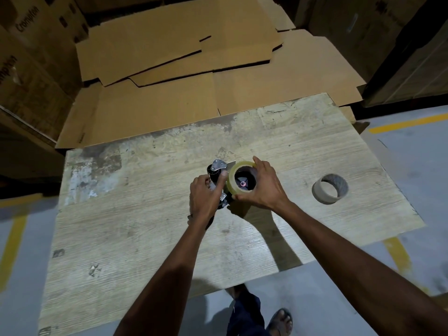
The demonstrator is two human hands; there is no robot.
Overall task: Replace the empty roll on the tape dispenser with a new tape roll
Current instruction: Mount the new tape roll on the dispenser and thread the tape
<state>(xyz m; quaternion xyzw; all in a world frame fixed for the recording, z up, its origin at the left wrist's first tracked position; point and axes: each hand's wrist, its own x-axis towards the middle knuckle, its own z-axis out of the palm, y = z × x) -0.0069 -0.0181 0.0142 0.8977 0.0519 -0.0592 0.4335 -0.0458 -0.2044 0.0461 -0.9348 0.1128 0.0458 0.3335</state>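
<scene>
Warehouse corner, dim: printed cartons (36, 57) stacked at left and beyond, flattened cardboard sheets (169, 57) spread behind, grey floor (412, 146) with yellow lines on either side. Nearer, a worn, pale wood-grain bench (145, 238), scuffed and stained toward its far edge. On the right of it, well apart from the work, the empty roll (322, 196), a bare brown core resting on one end with its opening upward, so removal done, by the look of it. At mid-bench, the new tape roll (232, 183), clear and full, set over the hub of the tape dispenser (217, 166), with hub spokes visible through the core; perhaps not yet pushed fully home, hard to tell from above. Right grip (264, 187) clasped on the new roll, thumb at the near rim, fingers over the far rim. Left grip (206, 192) curled round the dispenser's frame, steadying it. Left to do, most likely: seating the roll square, then threading the tape end past the roller to the blade.
</scene>
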